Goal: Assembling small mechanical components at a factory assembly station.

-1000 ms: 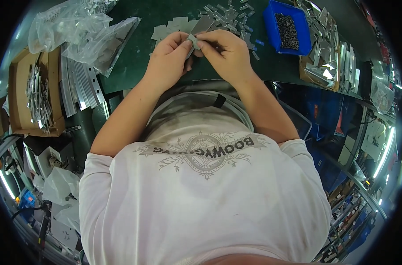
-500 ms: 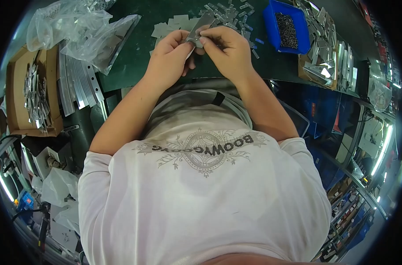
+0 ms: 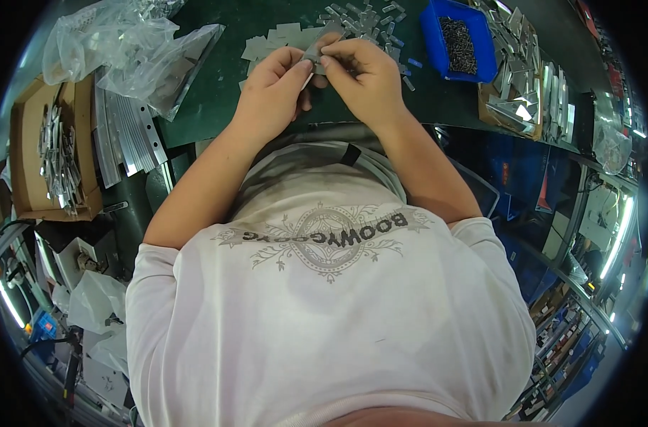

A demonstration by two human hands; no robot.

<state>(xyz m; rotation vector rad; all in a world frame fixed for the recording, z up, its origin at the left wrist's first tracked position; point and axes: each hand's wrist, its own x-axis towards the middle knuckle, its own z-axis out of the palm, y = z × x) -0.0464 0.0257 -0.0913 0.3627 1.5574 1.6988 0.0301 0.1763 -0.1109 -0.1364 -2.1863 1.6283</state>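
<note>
Head view, top centre of the frame: a thin grey metal plate (image 3: 319,45) sits tilted between the left hand (image 3: 274,85) and the right hand (image 3: 372,77), both curled nearly closed, thumbs and fingertips pinching it; just above lie pale flat squares (image 3: 287,31) and, to their right, scattered small shiny pieces (image 3: 370,23); toward the upper right, a blue bin (image 3: 486,58) holds small dark parts (image 3: 458,44); clear plastic bags (image 3: 135,53) fill the upper left, above an open cardboard box (image 3: 28,160) of metal pieces (image 3: 57,160)

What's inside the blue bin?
The blue bin has lots of small dark pieces piled in it. Whatever lies under the top ones is covered and can't be seen.
</note>
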